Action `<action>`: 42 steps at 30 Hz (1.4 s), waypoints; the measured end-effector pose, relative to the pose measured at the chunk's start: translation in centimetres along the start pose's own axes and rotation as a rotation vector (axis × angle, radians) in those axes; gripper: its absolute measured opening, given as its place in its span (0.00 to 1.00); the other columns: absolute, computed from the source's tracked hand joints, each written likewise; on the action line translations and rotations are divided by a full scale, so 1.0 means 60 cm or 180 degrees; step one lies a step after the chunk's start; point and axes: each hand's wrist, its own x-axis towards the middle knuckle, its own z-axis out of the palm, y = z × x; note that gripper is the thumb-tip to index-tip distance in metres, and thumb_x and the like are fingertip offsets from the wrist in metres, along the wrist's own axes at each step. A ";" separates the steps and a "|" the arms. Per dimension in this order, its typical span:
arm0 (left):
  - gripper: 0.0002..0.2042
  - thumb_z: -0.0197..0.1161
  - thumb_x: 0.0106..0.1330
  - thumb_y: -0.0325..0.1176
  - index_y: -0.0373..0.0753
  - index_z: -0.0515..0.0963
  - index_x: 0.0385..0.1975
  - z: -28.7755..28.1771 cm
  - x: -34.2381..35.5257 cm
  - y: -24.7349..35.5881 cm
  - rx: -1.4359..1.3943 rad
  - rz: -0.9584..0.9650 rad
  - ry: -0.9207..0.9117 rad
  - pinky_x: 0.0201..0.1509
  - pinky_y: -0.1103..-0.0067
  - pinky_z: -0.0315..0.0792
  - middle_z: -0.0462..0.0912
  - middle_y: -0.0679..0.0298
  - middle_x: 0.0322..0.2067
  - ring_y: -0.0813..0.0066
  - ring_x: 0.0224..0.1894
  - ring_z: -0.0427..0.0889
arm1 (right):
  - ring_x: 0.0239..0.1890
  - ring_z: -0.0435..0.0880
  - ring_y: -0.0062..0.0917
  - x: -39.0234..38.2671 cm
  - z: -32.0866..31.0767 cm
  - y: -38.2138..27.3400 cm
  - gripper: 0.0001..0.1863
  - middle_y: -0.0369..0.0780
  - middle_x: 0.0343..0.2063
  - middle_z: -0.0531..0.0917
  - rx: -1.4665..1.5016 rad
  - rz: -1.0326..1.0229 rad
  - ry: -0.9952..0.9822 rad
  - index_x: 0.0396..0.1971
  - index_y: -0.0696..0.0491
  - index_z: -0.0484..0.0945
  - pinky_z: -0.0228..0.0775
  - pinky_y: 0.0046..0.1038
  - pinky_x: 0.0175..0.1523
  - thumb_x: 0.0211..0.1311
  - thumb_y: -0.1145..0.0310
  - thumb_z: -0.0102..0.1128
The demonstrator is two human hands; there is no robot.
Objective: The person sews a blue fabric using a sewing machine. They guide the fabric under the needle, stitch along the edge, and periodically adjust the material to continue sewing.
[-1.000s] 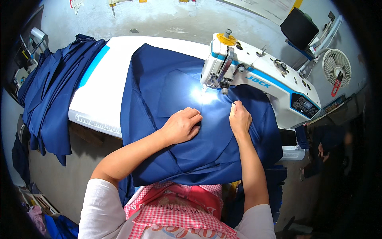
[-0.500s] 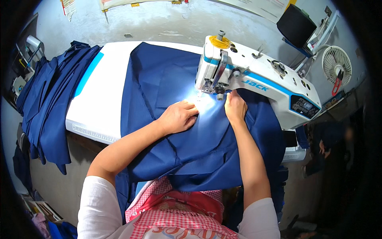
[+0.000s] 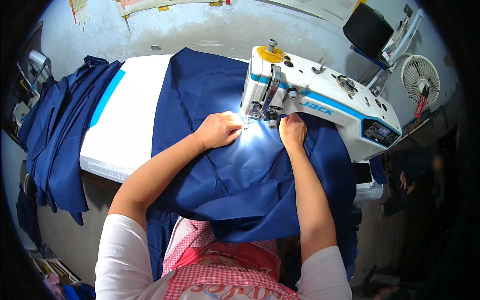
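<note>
A large piece of navy blue fabric lies creased over the sewing bed, its front part hanging over the edge towards me. My left hand is closed at the left of the lit presser foot, fingers bunched and pinching the fabric. Under the arm of the white sewing machine, my right hand grips the same cloth to the right of the needle area; its fingertips are partly hidden. A frayed raw edge runs across the fabric between my forearms.
More navy fabric drapes over the left end of the white table. Behind the machine stand a black thread cone and a small fan with red-handled snips hanging on it. Another person is dimly visible at the right.
My left hand has moved a little away from me, closer beside the presser foot. The fabric has shifted and refolded, showing more frayed edge in front. My right hand stays in about the same place.
</note>
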 end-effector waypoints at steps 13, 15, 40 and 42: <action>0.16 0.68 0.54 0.34 0.39 0.77 0.43 -0.092 -0.162 0.215 0.0274 -0.1444 -0.0107 0.55 0.65 0.66 0.78 0.60 0.45 0.58 0.50 0.74 | 0.38 0.83 0.46 -0.003 0.007 0.018 0.13 0.45 0.38 0.83 0.0076 -0.0229 0.0241 0.44 0.48 0.75 0.74 0.46 0.41 0.66 0.59 0.48; 0.15 0.68 0.53 0.32 0.40 0.77 0.40 -0.096 -0.170 0.214 0.0129 -0.1536 -0.0139 0.52 0.66 0.65 0.77 0.61 0.41 0.58 0.47 0.73 | 0.39 0.82 0.46 -0.005 -0.008 0.003 0.13 0.45 0.39 0.83 -0.0009 -0.0023 0.0087 0.45 0.49 0.74 0.74 0.45 0.42 0.66 0.59 0.50; 0.07 0.64 0.51 0.27 0.41 0.71 0.25 -0.183 -0.297 0.004 0.1364 -0.2515 0.0507 0.41 0.66 0.65 0.75 0.60 0.28 0.58 0.36 0.73 | 0.26 0.79 0.26 -0.109 -0.139 -0.049 0.08 0.38 0.24 0.78 0.1302 -0.1154 -0.2309 0.35 0.53 0.80 0.72 0.27 0.35 0.56 0.68 0.63; 0.06 0.63 0.53 0.29 0.41 0.71 0.26 -0.189 -0.274 -0.086 0.1738 -0.2542 0.0503 0.41 0.65 0.67 0.75 0.60 0.29 0.57 0.36 0.73 | 0.27 0.79 0.26 -0.105 -0.136 -0.050 0.09 0.37 0.24 0.79 0.1444 -0.1347 -0.2330 0.36 0.53 0.81 0.72 0.27 0.36 0.55 0.68 0.64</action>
